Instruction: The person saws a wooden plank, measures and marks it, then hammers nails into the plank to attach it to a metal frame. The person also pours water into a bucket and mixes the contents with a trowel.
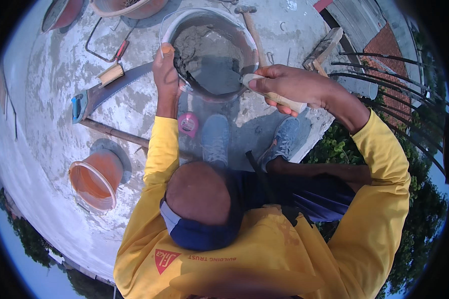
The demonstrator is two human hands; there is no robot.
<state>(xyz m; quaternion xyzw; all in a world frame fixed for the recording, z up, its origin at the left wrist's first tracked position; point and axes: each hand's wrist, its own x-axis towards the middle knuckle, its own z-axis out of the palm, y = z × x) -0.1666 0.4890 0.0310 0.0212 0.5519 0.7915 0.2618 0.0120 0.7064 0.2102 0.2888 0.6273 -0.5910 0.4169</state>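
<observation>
A bucket [253, 50] of wet grey mortar [197, 47] stands in front of me on the concrete. Along its left rim, my left hand [166, 74] grips the edge with closed fingers. My right hand [304, 87] is wrapped round a pale wooden handle [294, 105] at the bucket's right rim. The handle belongs to a hand tool whose working end is mostly hidden at the rim, so its kind is unclear. A smooth, watery patch lies in the near part of the mortar, with thicker mix behind it.
Left of the bucket lie a handsaw [119, 90], a wooden block [111, 74] and a hacksaw frame [89, 42]. A pink tape measure [188, 123] sits near my shoes. An orange bucket [97, 179] stands left. A hammer [253, 32] lies behind; bent rebar [384, 79] juts out beside the slab edge at right.
</observation>
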